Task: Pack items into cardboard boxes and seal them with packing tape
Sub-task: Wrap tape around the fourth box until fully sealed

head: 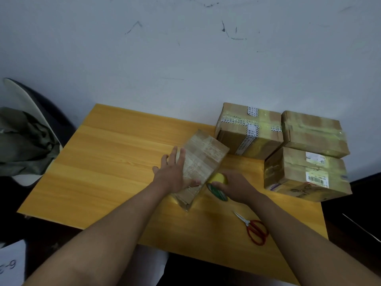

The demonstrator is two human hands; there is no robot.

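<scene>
A: Report the position of your left hand [174,174]

B: Your left hand lies flat on the long cardboard box [203,162], fingers straight and spread, pressing on its left part. The box lies at a slant near the middle of the yellow wooden table [107,162], already covered in clear tape

A: And your right hand [235,188]?

B: Your right hand is curled round the roll of packing tape [219,183], gripping it from above. The roll touches the table and sits against the near right edge of the long box. Its side is yellowish; the core face shows green

A: Where are the other boxes?

B: Three taped cardboard boxes stand together at the table's far right. The box with printed tape [248,131] is nearest the long box, just beyond its far end. The plain taped box [314,133] stands to its right, against the wall. The box with a barcode label [305,174] stands in front of that one

A: Tools?

B: Red-handled scissors [252,227] lie closed on the table, near your right forearm, blades pointing toward the tape roll
</scene>
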